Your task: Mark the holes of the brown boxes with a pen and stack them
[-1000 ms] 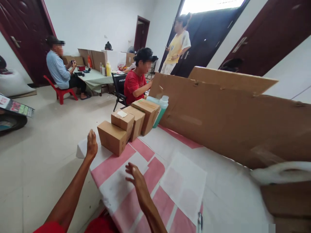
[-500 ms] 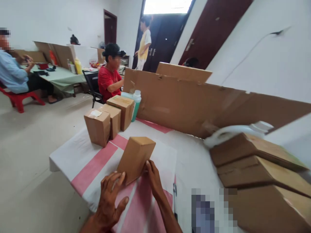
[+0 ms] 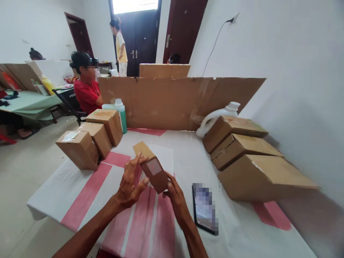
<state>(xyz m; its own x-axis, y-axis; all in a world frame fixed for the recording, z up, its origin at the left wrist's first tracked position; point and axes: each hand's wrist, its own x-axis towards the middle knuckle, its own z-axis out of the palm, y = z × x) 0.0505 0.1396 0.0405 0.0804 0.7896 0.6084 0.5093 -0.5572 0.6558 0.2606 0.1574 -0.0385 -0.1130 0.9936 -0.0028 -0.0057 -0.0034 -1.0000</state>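
Cardboard box (image 3: 151,167), small, now held in both hands above the table (image 3: 88,186): left hand (image 3: 130,180) wraps its near-left side with fingers curled over the top edge, right hand (image 3: 175,195) grips the lower right corner from underneath. Change over the last second: hands were empty and reaching toward the stacked boxes on the left, then the box sat tilted on the striped cloth between them half a second ago, and now it is lifted clear and turned so an end face with a taped or printed patch faces the camera. Reads as an inspect-or-orient step, box under full control, not set down yet. Directly below it lies a white sheet (image 3: 163,157) on the pink-and-white cloth. A phone (image 3: 204,209) lies flat just right of the right wrist, well clear of the box. Left group of three boxes (image 3: 90,139) stands in a row, with a green bottle (image 3: 120,113) behind it. Right stack of larger flat cartons (image 3: 249,161) leans near the wall, white jug (image 3: 215,116) behind. Cardboard screen (image 3: 174,100) closes the far edge. A seated person in red (image 3: 87,93) works at the next table beyond it.
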